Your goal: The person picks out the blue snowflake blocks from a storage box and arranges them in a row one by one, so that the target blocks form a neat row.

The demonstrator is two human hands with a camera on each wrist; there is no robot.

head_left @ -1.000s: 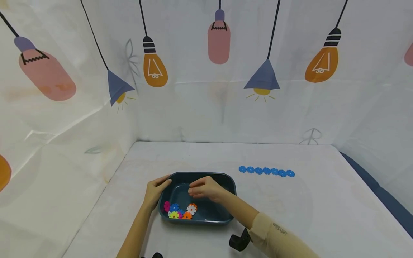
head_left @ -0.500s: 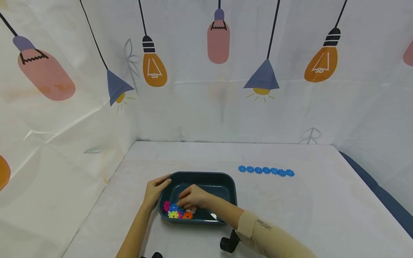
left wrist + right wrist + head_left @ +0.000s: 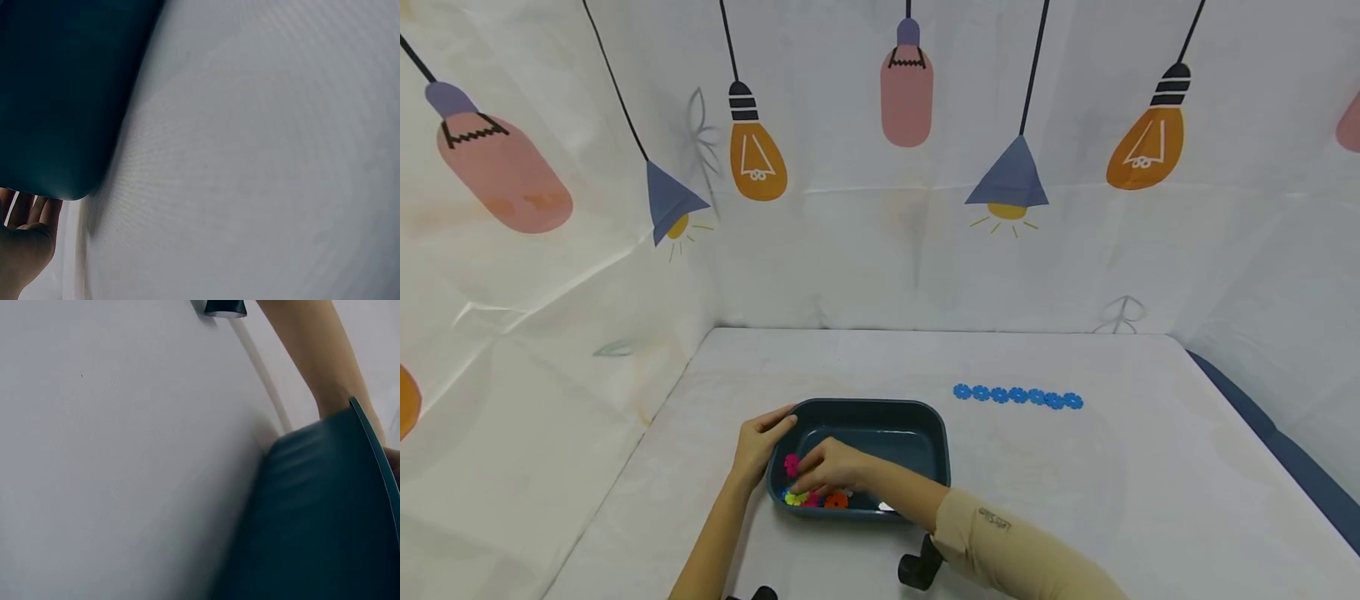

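Note:
A dark teal tray (image 3: pixel 917 450) sits on the white table in the head view. My left hand (image 3: pixel 758 446) grips its left end, thumb over the rim and fingers outside; the left wrist view has this hand (image 3: pixel 28 250) at the tray's corner. Inside the tray, my right hand (image 3: pixel 831 467) reaches down with bent fingers among small flower-shaped plastic pieces. A magenta piece (image 3: pixel 792 465) lies by its fingertips, a yellow piece (image 3: pixel 795 498) and an orange piece (image 3: pixel 837 500) below. The hand covers others; I cannot tell whether it pinches one.
Beyond the tray to the right, several blue flower-shaped pieces (image 3: pixel 1018 394) form a row on the table. A black wrist camera (image 3: pixel 919 568) hangs under the right sleeve. The tray's outer wall (image 3: pixel 312 519) fills much of the right wrist view. Lamp-printed cloth surrounds the table.
My right hand has moved left and down inside the tray, onto the pieces at its left front, and now covers several. The magenta piece has shifted slightly. My left hand stays on the rim.

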